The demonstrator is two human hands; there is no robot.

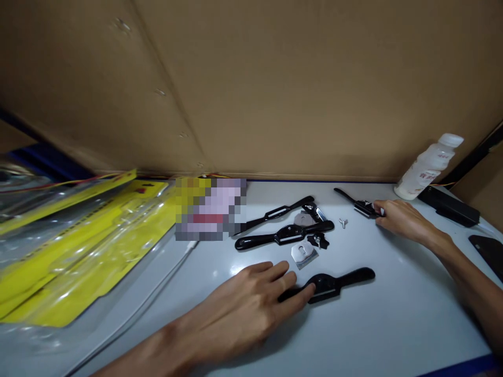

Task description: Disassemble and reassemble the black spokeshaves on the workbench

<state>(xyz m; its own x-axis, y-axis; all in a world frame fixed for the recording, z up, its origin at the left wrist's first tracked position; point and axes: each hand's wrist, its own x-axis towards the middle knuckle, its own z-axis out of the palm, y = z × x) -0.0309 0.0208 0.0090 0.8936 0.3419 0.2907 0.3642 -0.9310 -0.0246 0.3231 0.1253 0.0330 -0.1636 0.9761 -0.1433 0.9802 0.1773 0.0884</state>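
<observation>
My left hand (pixel 261 296) is closed over the left handle of a black spokeshave body (pixel 326 284) lying on the near part of the table; one fingertip touches its middle. Farther off to the right, my right hand (pixel 404 220) grips the near handle of another black spokeshave (pixel 363 208), which has a bright metal part on it. Between the hands are a third spokeshave body (pixel 288 234) and a thinner one (pixel 277 211) behind it. Around them lie a silver blade (pixel 304 254), a black cap with a screw (pixel 319 240) and a small wing-shaped screw (pixel 343 223).
Yellow cards in clear plastic packs (pixel 118 262) cover the left side. A white cable (pixel 157 293) runs to a blurred-out object (pixel 212 209). A plastic bottle (pixel 428 167), a black box (pixel 448 206) and a dark flat object (pixel 487 254) stand right. Cardboard (pixel 275 94) rises behind.
</observation>
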